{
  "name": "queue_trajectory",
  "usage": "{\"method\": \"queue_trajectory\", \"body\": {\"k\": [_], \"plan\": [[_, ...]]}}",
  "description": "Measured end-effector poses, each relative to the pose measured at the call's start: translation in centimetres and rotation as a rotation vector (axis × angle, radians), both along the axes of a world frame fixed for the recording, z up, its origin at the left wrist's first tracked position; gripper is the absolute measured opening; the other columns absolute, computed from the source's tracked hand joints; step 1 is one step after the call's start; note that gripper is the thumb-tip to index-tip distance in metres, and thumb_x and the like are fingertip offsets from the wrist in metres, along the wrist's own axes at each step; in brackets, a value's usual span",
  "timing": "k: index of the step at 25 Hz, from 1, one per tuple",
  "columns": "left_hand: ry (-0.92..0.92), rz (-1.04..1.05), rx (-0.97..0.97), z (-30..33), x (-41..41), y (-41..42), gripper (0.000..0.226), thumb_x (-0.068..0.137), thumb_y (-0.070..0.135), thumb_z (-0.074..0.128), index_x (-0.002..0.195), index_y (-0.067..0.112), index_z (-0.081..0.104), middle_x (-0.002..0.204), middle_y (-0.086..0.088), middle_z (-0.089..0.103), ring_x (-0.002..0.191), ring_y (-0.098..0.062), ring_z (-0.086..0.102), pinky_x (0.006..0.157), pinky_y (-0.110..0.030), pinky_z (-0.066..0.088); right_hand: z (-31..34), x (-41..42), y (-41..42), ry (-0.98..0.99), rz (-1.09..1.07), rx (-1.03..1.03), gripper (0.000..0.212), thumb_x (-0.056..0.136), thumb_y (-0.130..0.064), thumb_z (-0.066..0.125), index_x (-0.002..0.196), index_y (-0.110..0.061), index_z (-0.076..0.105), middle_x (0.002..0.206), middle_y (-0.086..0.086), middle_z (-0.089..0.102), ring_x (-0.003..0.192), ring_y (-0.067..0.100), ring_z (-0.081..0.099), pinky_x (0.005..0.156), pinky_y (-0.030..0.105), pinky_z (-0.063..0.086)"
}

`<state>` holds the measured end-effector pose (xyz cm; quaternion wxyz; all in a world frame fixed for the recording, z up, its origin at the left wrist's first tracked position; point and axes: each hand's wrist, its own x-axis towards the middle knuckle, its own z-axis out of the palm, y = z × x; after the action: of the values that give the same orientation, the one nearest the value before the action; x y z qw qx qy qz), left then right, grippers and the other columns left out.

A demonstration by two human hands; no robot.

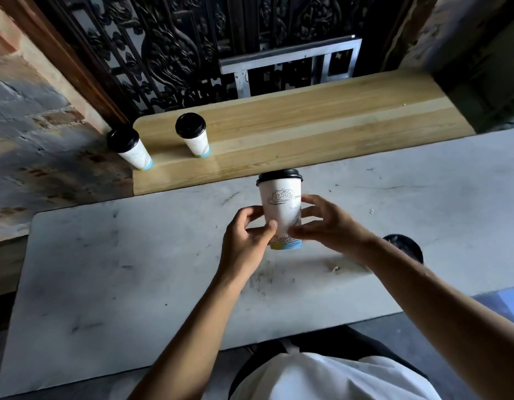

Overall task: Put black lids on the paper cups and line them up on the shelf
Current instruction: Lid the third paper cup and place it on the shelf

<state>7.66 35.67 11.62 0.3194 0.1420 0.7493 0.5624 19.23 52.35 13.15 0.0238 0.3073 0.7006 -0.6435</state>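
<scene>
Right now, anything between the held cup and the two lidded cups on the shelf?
Head view: nothing. Only bare grey table and wooden shelf separate the held cup from the shelf cups.

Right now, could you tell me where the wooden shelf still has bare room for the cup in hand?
The wooden shelf is bare from the second lidded cup rightward to its far end. Its left end is crowded: the first lidded cup stands at the corner. Both hands, left hand and right hand, hold the held cup.

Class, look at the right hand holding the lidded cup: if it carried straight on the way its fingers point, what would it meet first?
The right hand points left across the paper cup, so beyond the cup it would probably meet the left hand gripping the other side.
</scene>
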Motion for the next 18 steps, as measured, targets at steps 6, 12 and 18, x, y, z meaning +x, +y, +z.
{"method": "queue_trajectory", "body": {"k": [6, 12, 18], "plan": [[0.073, 0.064, -0.086, -2.7, -7.4, 9.6, 0.049, 0.073, 0.036, 0.076, 0.116, 0.03, 0.054, 0.118, -0.004, 0.074, 0.103, -0.023, 0.075, 0.091, -0.05, 0.061, -3.5, -10.4, 10.2, -0.01, 0.122, 0.166, 0.043, 0.075, -0.004, 0.086, 0.112, -0.023, 0.074, 0.103, -0.005, 0.081, 0.094, 0.0, 0.072, 0.079, 0.023, 0.056], [0.066, 0.144, -0.021, -12.5, -17.9, 19.5, 0.06, 0.083, -0.003, 0.074, 0.136, 0.009, 0.049, 0.132, -0.009, 0.067, 0.109, -0.023, 0.073, 0.095, -0.051, 0.06, -13.5, -22.2, 19.5, 0.036, 0.184, 0.373, 0.081, 0.072, -0.012, 0.089, 0.141, -0.024, 0.049, 0.1, -0.009, 0.073, 0.083, -0.005, 0.072, 0.065, 0.02, 0.06], [0.222, 0.18, 0.073, -19.0, -24.8, 24.4, 0.061, 0.084, -0.018, 0.07, 0.134, 0.013, 0.055, 0.116, 0.007, 0.068, 0.093, 0.004, 0.069, 0.089, -0.021, 0.056, -19.3, -28.6, 24.3, 0.214, 0.208, 0.519, 0.058, 0.073, -0.02, 0.085, 0.121, -0.027, 0.054, 0.113, -0.015, 0.071, 0.092, 0.004, 0.077, 0.082, 0.041, 0.066]]}}
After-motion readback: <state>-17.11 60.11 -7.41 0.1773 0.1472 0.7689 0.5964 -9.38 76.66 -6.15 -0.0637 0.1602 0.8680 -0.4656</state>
